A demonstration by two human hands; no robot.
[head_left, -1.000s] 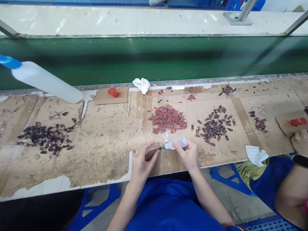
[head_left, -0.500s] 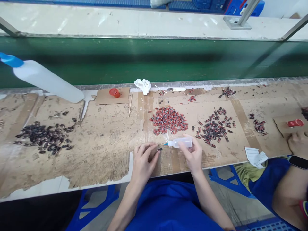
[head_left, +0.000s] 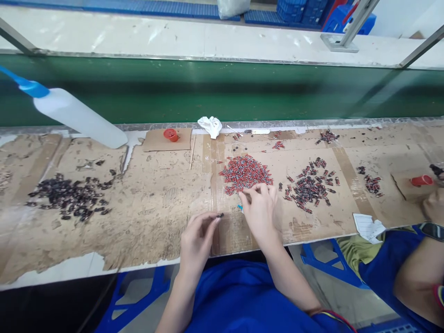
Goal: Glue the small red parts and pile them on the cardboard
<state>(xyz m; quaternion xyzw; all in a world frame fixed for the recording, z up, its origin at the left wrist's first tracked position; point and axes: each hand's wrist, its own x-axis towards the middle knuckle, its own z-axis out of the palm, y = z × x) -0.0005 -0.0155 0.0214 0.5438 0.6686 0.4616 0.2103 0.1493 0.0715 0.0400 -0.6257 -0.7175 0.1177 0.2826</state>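
My left hand (head_left: 198,233) pinches a small dark part (head_left: 220,215) between thumb and fingertip, just above the cardboard. My right hand (head_left: 261,210) is over the near edge of a heap of small red-and-silver parts (head_left: 248,170), thumb and forefinger closed together. Whatever may be between those fingertips is too small to make out. A blue nozzle tip (head_left: 240,208) of a small clear squeeze bottle pokes out beneath the right hand. The bottle's body is hidden, so whether the palm grips it I cannot tell.
Dark parts lie heaped at left (head_left: 74,194); red-and-black ones at right (head_left: 308,185). A large white bottle (head_left: 81,118) with blue nozzle leans at back left. Red cup (head_left: 170,135), wooden stick (head_left: 192,152) and crumpled tissue (head_left: 210,126) lie behind. A co-worker's hand (head_left: 435,206) is at far right.
My right hand has moved left and forward to the red heap, now covering the bottle it held in view. My left hand has drawn slightly left, still pinching the dark part.
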